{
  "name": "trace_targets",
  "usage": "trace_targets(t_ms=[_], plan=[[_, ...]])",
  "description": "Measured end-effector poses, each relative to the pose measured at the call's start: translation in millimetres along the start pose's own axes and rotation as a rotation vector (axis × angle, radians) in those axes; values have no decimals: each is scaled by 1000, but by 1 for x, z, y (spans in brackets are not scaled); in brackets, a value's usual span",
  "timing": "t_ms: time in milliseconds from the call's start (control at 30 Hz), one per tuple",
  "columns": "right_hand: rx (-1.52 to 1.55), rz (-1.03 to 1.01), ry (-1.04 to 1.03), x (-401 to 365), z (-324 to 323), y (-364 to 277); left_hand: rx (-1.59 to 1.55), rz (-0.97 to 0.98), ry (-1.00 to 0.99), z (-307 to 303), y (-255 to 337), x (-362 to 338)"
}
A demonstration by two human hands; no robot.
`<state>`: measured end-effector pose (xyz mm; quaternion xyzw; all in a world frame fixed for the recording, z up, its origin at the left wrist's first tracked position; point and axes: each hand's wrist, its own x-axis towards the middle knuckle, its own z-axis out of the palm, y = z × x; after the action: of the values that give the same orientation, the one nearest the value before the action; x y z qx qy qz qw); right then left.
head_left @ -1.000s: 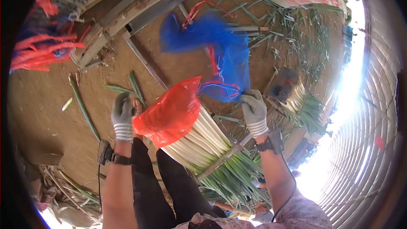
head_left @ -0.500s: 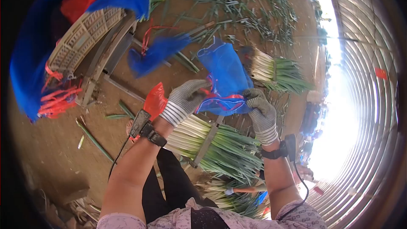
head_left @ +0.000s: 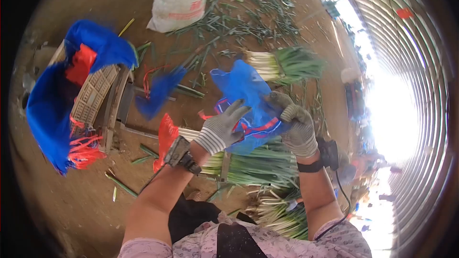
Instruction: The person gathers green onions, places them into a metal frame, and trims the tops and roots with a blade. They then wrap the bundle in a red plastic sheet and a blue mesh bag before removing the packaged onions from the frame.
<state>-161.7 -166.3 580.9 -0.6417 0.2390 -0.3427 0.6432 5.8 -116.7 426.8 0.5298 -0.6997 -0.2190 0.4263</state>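
Note:
A blue mesh bag (head_left: 246, 86) with a red-trimmed mouth hangs between my gloved hands. My right hand (head_left: 297, 126) has its fingers closed on the bag's right edge. At the left side of the mouth, my left hand (head_left: 222, 126) has its fingers stretched out and its thumb apart, against the mesh. Below the bag, a large bundle of green onions (head_left: 260, 164) lies in a metal frame, its middle partly covered by the bag and my left hand. A red plastic piece (head_left: 166, 138) shows beside my left wrist.
A plastic crate (head_left: 93, 95) draped with blue mesh bags (head_left: 48, 109) stands at the left. Another onion bundle (head_left: 287, 64) lies beyond my hands. A white sack (head_left: 184, 0) and scattered leaves (head_left: 260, 7) are farther off. More onions (head_left: 279, 212) lie at lower right.
My left hand's fingers have opened out from a closed grip at the bag's mouth. The bag has sagged and shifted. The whole view has turned, bringing more of the sack into sight.

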Motion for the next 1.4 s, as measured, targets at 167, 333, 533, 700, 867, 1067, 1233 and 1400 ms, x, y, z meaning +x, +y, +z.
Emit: trace_targets(t_ms=[167,333,533,700,867,1067,1233,1400], plan=[[-87,-83,101,-80,-38,-66,-124,226,133,17,89,19],[-1209,-53,372,-158,-120,-103,59,191,39,-18,172,40],[-1031,-139,599,-205,-92,-132,476,365,100,-26,253,55],[-637,-221,811,-234,-42,-127,723,421,161,-30,287,49],[-502,-290,821,-241,8,-78,731,100,-122,-40,337,36],[-236,-340,991,-191,5,-37,633,7,-208,-42,356,33],[-737,-169,1075,-193,-8,-88,601,156,-237,-35,361,33],[-1033,33,921,-212,-59,-91,282,0,-269,-39,335,45]])
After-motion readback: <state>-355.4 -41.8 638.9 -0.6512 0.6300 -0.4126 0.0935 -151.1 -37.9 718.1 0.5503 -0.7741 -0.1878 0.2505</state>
